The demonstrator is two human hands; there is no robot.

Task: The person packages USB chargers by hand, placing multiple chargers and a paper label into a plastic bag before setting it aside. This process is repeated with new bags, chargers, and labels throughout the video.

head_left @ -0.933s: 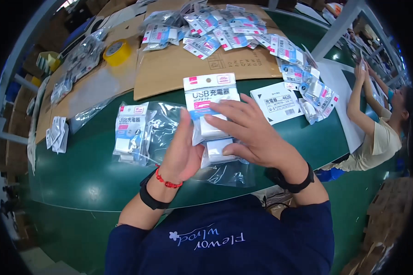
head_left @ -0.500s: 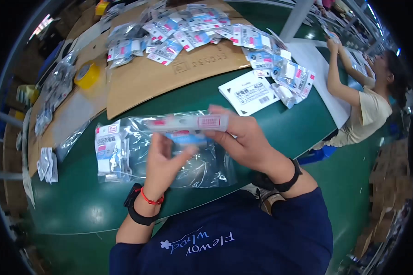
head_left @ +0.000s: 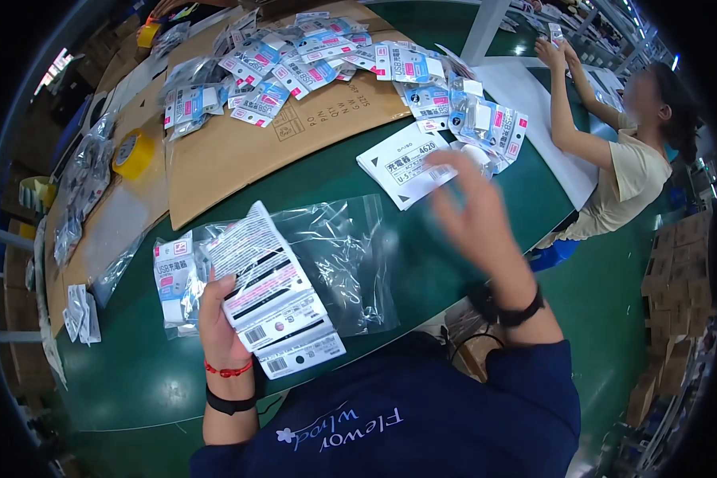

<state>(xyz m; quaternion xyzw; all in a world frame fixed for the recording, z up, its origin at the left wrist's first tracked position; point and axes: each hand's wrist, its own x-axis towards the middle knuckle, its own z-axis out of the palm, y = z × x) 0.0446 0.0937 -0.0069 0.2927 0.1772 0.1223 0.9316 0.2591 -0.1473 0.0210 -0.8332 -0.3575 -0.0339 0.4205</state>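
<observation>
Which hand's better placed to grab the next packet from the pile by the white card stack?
Right, probably. The right hand is empty, open and raised near the packet pile. The left hand is full, gripping a fanned stack of packets.

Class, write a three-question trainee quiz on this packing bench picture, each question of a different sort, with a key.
1. True or false: the left hand holds a stack of packaged cards.
2. What is in the right hand? A) a tape roll B) nothing C) scissors
3. Fill in: the yellow tape roll lies on a sheet of ____.

Key: 1 true. 2 B; it is raised, open and blurred. 3 cardboard.
</observation>
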